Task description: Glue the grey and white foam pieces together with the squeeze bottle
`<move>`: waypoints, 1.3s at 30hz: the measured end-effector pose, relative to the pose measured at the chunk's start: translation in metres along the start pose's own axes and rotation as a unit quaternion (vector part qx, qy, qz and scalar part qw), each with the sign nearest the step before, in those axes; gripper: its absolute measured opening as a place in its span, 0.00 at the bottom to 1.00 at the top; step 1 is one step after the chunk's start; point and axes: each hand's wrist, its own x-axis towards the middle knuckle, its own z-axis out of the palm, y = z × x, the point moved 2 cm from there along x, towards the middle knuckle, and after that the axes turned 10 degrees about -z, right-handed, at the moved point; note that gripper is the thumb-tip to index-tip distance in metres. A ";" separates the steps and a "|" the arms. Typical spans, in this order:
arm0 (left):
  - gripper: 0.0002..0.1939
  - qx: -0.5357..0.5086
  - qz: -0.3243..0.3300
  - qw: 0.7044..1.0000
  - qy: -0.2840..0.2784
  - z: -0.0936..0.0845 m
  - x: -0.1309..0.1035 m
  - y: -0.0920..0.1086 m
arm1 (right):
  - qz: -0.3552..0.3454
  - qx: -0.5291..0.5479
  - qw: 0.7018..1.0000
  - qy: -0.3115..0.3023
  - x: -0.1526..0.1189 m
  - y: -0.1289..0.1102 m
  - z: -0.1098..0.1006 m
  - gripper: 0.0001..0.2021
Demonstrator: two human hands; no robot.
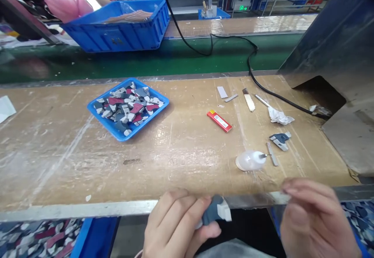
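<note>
The left hand (pixel 175 225) is closed around a blue-grey moulded piece (pixel 212 211) with a light tip; the piece is gripped between thumb and fingers and positioned at the front edge of the bench (pixel 181 156). The right hand (pixel 317 215), slightly blurred, is held apart to the right of the piece, with the fingers loosely bent, the thumb separated from them and nothing seen in its grasp.

Beyond the right hand, a translucent squeeze bottle (pixel 249 161) is laid on its side, with its metal nozzle pointed right. Near the nozzle are placed a grey strip (pixel 272 154) and a second moulded piece (pixel 279 140) in blue-grey and light grey. Farther back, a red box (pixel 219 121) with a white label is laid at an angle. Behind it are arranged a white card (pixel 222 92), a short grey strip (pixel 231 98), a flat light-coloured stick (pixel 249 101) with a dark end, and a crumpled white tissue (pixel 279 116).

A shallow blue tray (pixel 124 136), filled with loose grey, white and maroon pieces (pixel 128 108), is set on the left half of the bench. Across the green strip (pixel 187 62) behind, a black cable (pixel 253 73) is routed. A large blue crate (pixel 117 37) is located at the rear left. Below the bench edge, at lower left, more loose pieces (pixel 43 237) are contained beside a blue bin wall (pixel 95 236).
</note>
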 end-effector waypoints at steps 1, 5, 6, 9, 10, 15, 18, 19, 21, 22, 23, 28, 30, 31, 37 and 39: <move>0.13 -0.004 0.014 1.000 0.003 0.000 0.000 0.001 | 0.057 0.088 0.993 -0.056 -0.005 -0.005 0.003 0.12; 0.17 -0.019 0.053 0.998 0.008 0.005 -0.002 0.004 | 0.390 0.368 0.798 -0.274 -0.030 -0.015 0.020 0.19; 0.18 -0.024 0.059 0.998 0.000 0.006 -0.003 0.004 | 0.422 0.397 0.766 -0.279 -0.033 -0.014 0.023 0.19; 0.17 -0.037 0.073 0.996 -0.035 0.007 -0.006 0.006 | 0.453 0.454 0.713 -0.281 -0.037 -0.012 0.027 0.24; 0.17 -0.040 0.074 0.995 -0.044 0.006 -0.007 0.007 | 0.459 0.462 0.705 -0.283 -0.036 -0.012 0.027 0.24; 0.16 -0.092 0.048 0.992 -0.074 0.003 -0.008 0.008 | 0.463 0.425 0.721 -0.290 -0.025 -0.021 0.033 0.16; 0.17 -0.145 0.042 0.979 -0.135 0.006 -0.005 0.007 | 0.441 0.414 0.732 -0.313 -0.019 -0.028 0.039 0.18; 0.17 -0.158 0.046 0.975 -0.149 0.007 -0.004 0.007 | 0.438 0.414 0.733 -0.315 -0.018 -0.029 0.041 0.20; 0.15 -0.178 0.058 0.969 -0.163 0.008 -0.002 0.007 | 0.431 0.421 0.734 -0.313 -0.017 -0.029 0.044 0.22; 0.15 -0.190 0.062 0.965 -0.168 0.009 -0.001 0.007 | 0.427 0.430 0.732 -0.312 -0.018 -0.029 0.045 0.23; 0.14 -0.204 0.064 0.961 -0.178 0.009 -0.001 0.008 | 0.425 0.442 0.728 -0.308 -0.019 -0.028 0.046 0.24; 0.14 -0.214 0.086 0.955 -0.185 0.013 -0.001 0.012 | 0.429 0.505 0.682 -0.310 -0.024 -0.025 0.044 0.20; 0.12 -0.204 0.094 0.961 -0.164 0.015 -0.002 0.013 | 0.445 0.499 0.672 -0.317 -0.026 -0.025 0.044 0.20; 0.12 -0.208 0.098 0.960 -0.161 0.016 -0.003 0.014 | 0.454 0.489 0.674 -0.318 -0.026 -0.025 0.044 0.21; 0.14 -0.335 0.019 0.922 -0.193 0.027 -0.005 0.020 | 0.391 0.405 0.723 -0.401 -0.024 -0.023 0.043 0.27; 0.13 -0.347 0.009 0.923 -0.168 0.027 -0.006 0.022 | 0.346 0.411 0.741 -0.403 -0.024 -0.023 0.043 0.27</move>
